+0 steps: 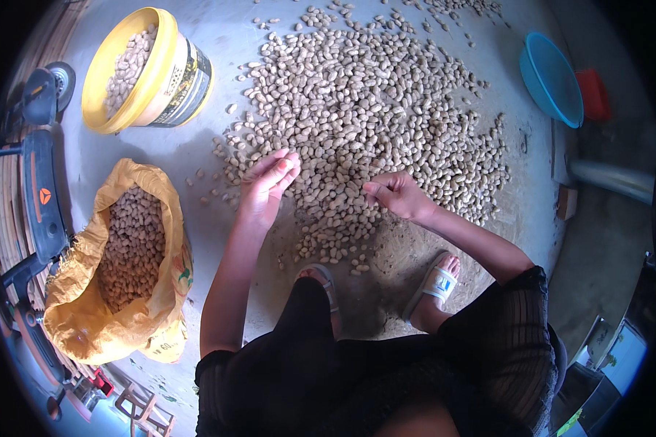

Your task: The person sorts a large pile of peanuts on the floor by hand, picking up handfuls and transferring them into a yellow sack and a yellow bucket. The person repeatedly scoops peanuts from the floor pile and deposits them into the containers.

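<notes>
Unshelled peanuts (pixel 355 109) lie spread in a broad heap on the concrete floor in front of me. Over the heap's left edge, my left hand (pixel 270 177) is raised with its thumb against curled fingers. My right hand (pixel 396 194) hovers above the near part of the heap, fingers bent inward and thumb along the index finger. Whether either hand has a peanut inside it is hidden by the fingers. To the left stands a yellow woven sack (pixel 74 306), its mouth rolled open around many peanuts. Beyond it, a yellow-rimmed plastic bucket (pixel 167 49) also contains peanuts.
A blue plastic basin (pixel 549 79) leans at the far right beside a red object (pixel 593 95). Along the left edge are a black wheeled scooter-like frame (pixel 41 196) and wooden slats (pixel 5 207). My sandalled feet (pixel 437 284) flank the heap's near end.
</notes>
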{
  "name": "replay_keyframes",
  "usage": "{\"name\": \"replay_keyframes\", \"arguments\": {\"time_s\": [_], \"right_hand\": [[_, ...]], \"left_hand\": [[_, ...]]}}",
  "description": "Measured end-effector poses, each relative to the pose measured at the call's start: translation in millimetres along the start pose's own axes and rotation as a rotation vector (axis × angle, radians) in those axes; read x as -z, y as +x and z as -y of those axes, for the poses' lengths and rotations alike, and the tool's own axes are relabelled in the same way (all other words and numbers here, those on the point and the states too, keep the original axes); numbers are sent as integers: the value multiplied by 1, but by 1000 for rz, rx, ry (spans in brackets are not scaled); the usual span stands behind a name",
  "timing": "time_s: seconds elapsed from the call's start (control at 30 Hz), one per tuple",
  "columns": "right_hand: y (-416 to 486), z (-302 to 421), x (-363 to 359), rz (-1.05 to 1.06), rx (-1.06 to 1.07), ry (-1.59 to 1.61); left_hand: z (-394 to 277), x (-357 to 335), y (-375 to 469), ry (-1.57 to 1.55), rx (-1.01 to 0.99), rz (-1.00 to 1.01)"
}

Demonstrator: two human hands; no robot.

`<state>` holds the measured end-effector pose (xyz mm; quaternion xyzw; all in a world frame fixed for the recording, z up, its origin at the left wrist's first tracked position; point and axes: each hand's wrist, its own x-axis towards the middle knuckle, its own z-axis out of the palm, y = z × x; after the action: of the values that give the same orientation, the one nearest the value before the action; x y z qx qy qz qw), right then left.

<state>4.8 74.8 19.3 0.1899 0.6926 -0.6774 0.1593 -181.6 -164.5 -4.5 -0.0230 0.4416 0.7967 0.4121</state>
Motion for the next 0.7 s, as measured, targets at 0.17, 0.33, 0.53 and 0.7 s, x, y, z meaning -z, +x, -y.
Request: {"name": "replay_keyframes", "arguments": {"time_s": [0.17,0.33,0.53,0.7], "right_hand": [[-49,-50,7,326,176,-862],[40,-16,32,-321,496,-1059],[80,-23,47,-398,214,-1104],[81,-48,56,-509,356,-1047]], "left_hand": [[-18,-17,10,7,226,-27],[3,-33,12,80,423,42],[19,-41,17,111,481,58],[27,-40,14,94,465,-27]]}}
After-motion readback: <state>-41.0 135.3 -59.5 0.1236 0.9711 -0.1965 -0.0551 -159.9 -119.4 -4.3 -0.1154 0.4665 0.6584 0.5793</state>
